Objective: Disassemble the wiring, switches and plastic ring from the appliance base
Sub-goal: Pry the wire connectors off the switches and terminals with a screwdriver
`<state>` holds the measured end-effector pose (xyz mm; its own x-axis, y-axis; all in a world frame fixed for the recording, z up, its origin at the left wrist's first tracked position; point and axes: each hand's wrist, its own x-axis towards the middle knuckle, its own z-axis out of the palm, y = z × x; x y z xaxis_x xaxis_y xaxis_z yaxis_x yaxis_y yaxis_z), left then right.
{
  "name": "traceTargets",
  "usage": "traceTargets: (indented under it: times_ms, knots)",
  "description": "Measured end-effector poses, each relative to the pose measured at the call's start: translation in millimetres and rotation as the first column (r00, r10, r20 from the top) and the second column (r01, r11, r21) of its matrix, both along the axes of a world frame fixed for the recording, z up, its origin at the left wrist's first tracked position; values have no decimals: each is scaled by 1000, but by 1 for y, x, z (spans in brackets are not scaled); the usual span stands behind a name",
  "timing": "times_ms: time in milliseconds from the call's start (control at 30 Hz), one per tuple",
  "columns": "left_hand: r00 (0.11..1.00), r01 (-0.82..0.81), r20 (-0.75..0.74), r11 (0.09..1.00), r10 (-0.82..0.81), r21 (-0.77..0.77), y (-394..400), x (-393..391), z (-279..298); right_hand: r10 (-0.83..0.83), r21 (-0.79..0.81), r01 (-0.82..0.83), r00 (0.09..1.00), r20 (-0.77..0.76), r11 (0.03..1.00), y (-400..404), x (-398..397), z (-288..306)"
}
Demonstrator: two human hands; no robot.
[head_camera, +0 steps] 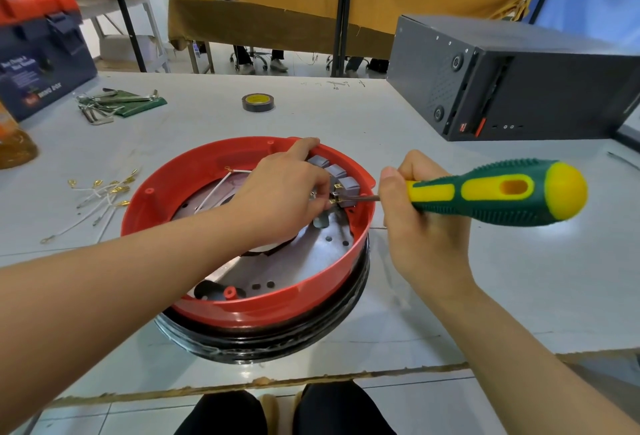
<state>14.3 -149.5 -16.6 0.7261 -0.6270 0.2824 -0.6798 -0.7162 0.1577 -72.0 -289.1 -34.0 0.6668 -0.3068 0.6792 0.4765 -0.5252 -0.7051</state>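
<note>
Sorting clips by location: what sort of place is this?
Probably a repair workshop or teardown bench: hex keys and a tape roll lie on the white table, beside a toolbox.

Place: workshop or repair bench.
Evidence: scuffed white worktable; loose steel hex keys; black tape roll; orange-lidded blue toolbox; black computer case.

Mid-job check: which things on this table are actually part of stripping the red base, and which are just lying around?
In the job:
red appliance base
grey switches
white wire inside
screwdriver, in the right hand
left hand, fingers at the switches
removed wires

Lying about:
tape roll
hex keys
black computer case
toolbox
</note>
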Motion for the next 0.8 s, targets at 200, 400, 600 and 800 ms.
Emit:
traceTargets:
  times_ms: [200,400,600,800]
  knots:
    - [1000,-8,7,1000,8,12,1,1,0,-31,63,31,1000,4,998,1,5,8]
    - [1000,-9,0,1000,9,19,0,1,2,-28,129,25,999,20,991,-2,12,17]
    - [1000,-9,-4,1000,9,25,0,1,2,-6,66,6,1000,6,998,-5,12,20]
    - [1000,9,15,1000,-10,25,1,1,1,32,-75,-30,999,19,997,-4,13,29]
